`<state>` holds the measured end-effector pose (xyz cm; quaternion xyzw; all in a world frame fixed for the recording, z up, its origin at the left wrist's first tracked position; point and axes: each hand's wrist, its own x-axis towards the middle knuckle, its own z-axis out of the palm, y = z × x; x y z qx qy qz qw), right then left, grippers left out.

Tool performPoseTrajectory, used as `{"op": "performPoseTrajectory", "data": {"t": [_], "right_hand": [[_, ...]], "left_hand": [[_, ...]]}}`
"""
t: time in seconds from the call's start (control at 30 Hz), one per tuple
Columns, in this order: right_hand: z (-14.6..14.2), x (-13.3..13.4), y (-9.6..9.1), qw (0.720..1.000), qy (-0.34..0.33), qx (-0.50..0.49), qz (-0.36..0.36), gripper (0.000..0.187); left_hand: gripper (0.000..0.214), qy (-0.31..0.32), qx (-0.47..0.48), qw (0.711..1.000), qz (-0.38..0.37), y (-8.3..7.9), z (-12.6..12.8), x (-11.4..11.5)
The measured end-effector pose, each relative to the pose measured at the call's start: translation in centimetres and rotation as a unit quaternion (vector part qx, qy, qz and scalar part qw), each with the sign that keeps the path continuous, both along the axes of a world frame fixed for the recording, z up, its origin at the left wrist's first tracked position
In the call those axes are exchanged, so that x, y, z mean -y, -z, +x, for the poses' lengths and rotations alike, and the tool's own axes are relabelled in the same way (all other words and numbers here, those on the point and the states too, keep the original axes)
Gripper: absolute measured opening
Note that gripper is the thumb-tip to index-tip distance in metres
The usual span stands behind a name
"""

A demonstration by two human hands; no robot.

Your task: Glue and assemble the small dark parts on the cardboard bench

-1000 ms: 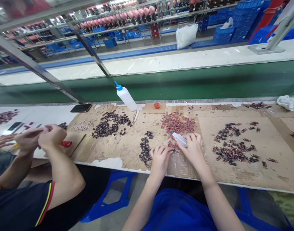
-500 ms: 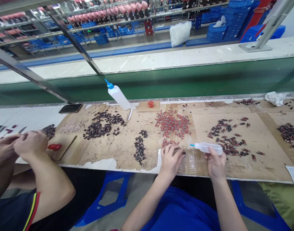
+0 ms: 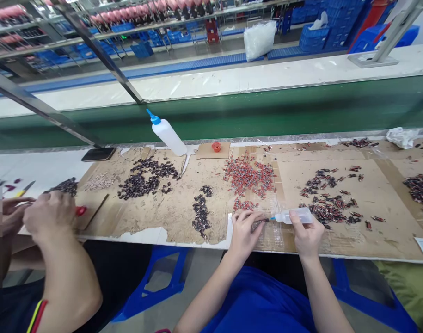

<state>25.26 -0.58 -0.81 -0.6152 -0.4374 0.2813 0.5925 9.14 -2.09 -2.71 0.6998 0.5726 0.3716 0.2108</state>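
Observation:
My right hand [image 3: 307, 233] is wrapped round a small clear squeeze bottle [image 3: 289, 216], which lies nearly level with its blue nozzle pointing left. The nozzle tip meets a small dark part [image 3: 266, 220] pinched between the fingertips of my left hand [image 3: 245, 230]; whether they touch I cannot tell. Just beyond my left fingers is a heap of red and silver small parts [image 3: 249, 175]. Dark small parts [image 3: 201, 215] lie in a strip to the left. Beside my right hand are dark and red joined pieces [image 3: 331, 209].
Worn cardboard [image 3: 357, 185] covers the bench. A larger white bottle with a blue cap [image 3: 169, 138] leans at the back, near a red cap-like cup [image 3: 216, 146]. A co-worker's hands [image 3: 46, 215] work at the left, near a phone [image 3: 98, 154] and a dark pile [image 3: 144, 178].
My right hand has brought the squeeze bottle left, so its nozzle now reaches the part in my left hand. The co-worker's hands have shifted slightly, and the view has moved a little.

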Motion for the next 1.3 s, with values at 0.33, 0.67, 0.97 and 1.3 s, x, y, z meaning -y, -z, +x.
{"op": "performPoseTrajectory", "data": {"t": [0.33, 0.67, 0.97, 1.3], "right_hand": [[-0.08, -0.09, 0.26, 0.999, 0.007, 0.010, -0.047, 0.029], [0.00, -0.14, 0.27, 0.998, 0.021, 0.001, -0.055, 0.026], [0.04, -0.01, 0.33, 0.998, 0.022, -0.010, -0.053, 0.026], [0.03, -0.05, 0.78, 0.998, 0.021, -0.014, -0.056, 0.027]], "left_hand": [[0.015, -0.018, -0.005, 0.999, 0.029, 0.12, 0.18, 0.07], [0.008, -0.030, -0.009, 0.999, 0.029, -0.14, 0.30, 0.33], [0.008, -0.032, -0.006, 0.999, 0.036, -0.05, 0.34, 0.27], [0.009, -0.034, -0.013, 0.999, 0.013, -0.10, 0.32, 0.34]]}}
